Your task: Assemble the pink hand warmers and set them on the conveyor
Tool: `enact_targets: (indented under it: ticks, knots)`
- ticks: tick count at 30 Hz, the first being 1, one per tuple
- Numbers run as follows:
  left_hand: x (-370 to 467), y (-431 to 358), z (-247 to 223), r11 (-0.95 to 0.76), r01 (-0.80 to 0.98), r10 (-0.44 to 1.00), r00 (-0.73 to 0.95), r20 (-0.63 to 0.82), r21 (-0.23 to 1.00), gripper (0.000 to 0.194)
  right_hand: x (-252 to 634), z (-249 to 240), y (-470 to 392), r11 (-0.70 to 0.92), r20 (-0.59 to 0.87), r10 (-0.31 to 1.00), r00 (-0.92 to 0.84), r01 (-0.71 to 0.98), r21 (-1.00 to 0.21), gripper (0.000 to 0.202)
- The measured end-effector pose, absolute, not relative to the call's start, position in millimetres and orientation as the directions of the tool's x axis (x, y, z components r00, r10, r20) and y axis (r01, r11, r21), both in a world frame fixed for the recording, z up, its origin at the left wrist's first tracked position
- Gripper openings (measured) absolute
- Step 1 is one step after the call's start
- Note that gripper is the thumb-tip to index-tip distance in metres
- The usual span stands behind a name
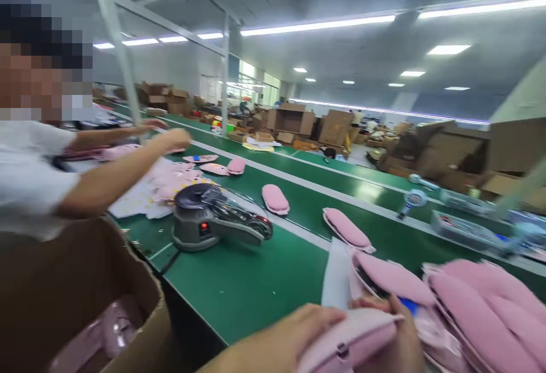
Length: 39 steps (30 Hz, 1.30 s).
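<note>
At the bottom of the head view I hold a pink padded pouch [362, 333] with a small dark spot on its side. My left hand [294, 330] is closed on its left side. The fingers of my right hand [405, 333] wrap its right end; part of that hand is hidden behind the pouch. Just beyond my hands, another pink padded piece [394, 275] lies near a white sheet [335, 276]. A heap of pink pieces [490, 310] sits to the right, with clear plastic and a bit of blue beside it.
A grey tape dispenser [196, 228] stands on the green bench [256, 287]. More pink pouches [275, 198] lie along the belt. At left, a co-worker's arm [111, 182] reaches over pink pieces, above an open carton [145, 327]. Light-blue handheld devices [412, 202] and clear trays [464, 233] are at right.
</note>
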<state>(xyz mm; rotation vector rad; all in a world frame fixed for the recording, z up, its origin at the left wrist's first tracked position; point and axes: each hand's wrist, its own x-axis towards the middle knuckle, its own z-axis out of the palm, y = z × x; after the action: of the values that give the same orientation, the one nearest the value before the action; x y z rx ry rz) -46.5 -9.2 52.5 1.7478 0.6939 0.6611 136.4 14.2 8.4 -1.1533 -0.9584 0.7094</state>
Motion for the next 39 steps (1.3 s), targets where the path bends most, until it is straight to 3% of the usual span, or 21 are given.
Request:
enact_targets:
  ticks: [2,4,6,8,10,13,17,22,26,29,34,39]
  knots:
    - [-57.5,-6.7,59.3,-0.271,0.225,0.782,0.619,0.078,0.936,0.065,140.3,13.2,1.7,0.223,0.231,0.778,0.583,0.088,-0.971,0.045]
    - [-63.2,-0.9,61.3,-0.321,0.304,0.780,0.621,0.069,0.897,0.049,141.0,13.2,-15.2,0.218,0.347,0.734,0.583,0.282,-0.934,0.040]
    - [-62.9,5.1,58.2,-0.382,0.346,0.735,0.675,0.056,0.857,0.042,141.3,7.8,-32.6,0.268,0.464,0.814,0.350,0.483,-0.834,0.037]
    - [-59.9,7.1,51.2,-0.430,0.388,0.723,0.689,0.054,0.815,0.041,141.6,-2.4,-47.4,0.326,0.478,0.872,0.103,0.605,-0.726,0.031]
    - [-58.1,4.3,41.5,-0.467,0.453,0.768,0.633,0.094,0.759,0.040,140.5,-14.8,-58.0,0.309,0.502,0.861,0.083,0.697,-0.647,0.022]
    - [-59.4,-3.7,24.0,-0.545,0.535,0.813,0.525,0.251,0.645,0.031,134.4,-28.6,-65.6,0.289,0.633,0.763,0.127,0.809,-0.511,0.017]
    - [-58.2,-7.5,3.3,-0.692,0.553,0.714,0.428,0.554,0.464,0.025,121.4,-29.1,-62.6,0.342,0.732,0.681,-0.034,0.898,-0.277,0.027]
    - [-44.8,-0.9,-1.4,-0.744,0.553,0.602,0.311,0.735,0.376,0.021,106.7,-16.7,-51.5,0.294,0.780,0.623,0.060,0.906,-0.305,0.021]
    - [-42.9,3.0,4.7,-0.751,0.525,0.612,0.326,0.720,0.401,0.021,106.5,-9.5,-46.8,0.293,0.753,0.652,0.088,0.887,-0.357,0.021]
    - [-53.8,4.8,6.4,-0.709,0.499,0.696,0.380,0.609,0.499,0.018,114.6,-8.6,-46.0,0.355,0.721,0.693,0.023,0.860,-0.368,0.021]
    - [-77.3,8.3,-3.8,-0.513,0.453,0.852,0.371,0.369,0.729,0.026,123.9,-18.1,-47.8,0.383,0.741,0.666,-0.081,0.890,-0.247,0.023]
    - [-71.9,6.7,-19.1,-0.436,0.332,0.897,0.230,0.377,0.836,0.024,115.3,-23.0,-42.9,0.315,0.725,0.684,-0.082,0.929,-0.193,0.024]
